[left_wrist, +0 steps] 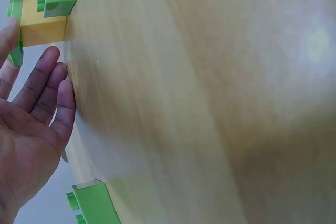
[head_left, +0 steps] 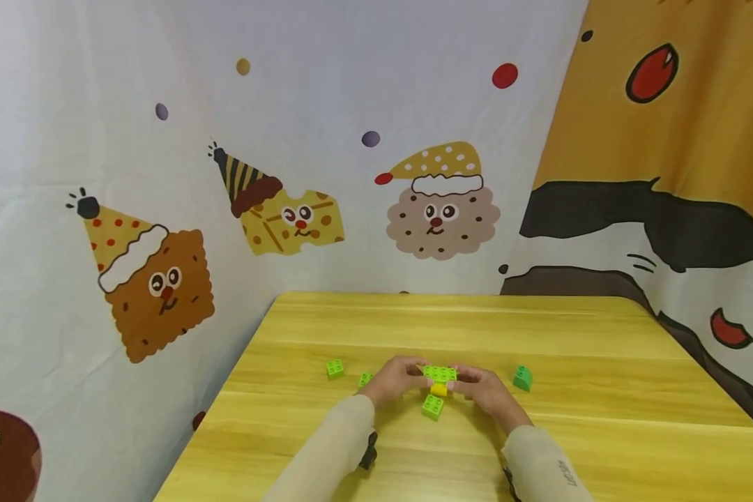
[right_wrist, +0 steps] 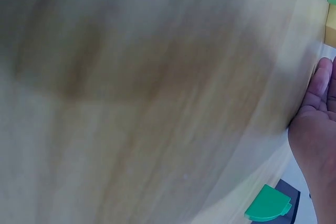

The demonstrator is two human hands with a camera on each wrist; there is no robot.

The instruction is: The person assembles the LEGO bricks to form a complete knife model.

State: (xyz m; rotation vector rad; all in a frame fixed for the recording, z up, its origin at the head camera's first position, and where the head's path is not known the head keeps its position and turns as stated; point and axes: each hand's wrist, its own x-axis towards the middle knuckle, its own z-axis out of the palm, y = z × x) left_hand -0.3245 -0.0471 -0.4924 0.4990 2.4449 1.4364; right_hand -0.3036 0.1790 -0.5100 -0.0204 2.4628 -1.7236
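Observation:
Between the two hands, a light green toy building plate [head_left: 440, 374] with studs sits on a yellow brick [head_left: 438, 390] that stands on the table. My left hand [head_left: 397, 378] pinches the plate's left end; in the left wrist view its thumb and index finger are at the plate while the other fingers extend below. At the right end my right hand [head_left: 486, 389] holds the same plate with thumb and fingers. The right wrist view hides that grip. Just in front of the yellow brick lies a light green brick [head_left: 433, 406].
Two light green bricks [head_left: 335, 369] lie to the left, one [head_left: 366, 379] partly behind the left hand. To the right stands a darker green brick [head_left: 523, 378] with a curved side. The wooden table [head_left: 452, 321] meets a printed curtain [head_left: 326, 84] at its far edge.

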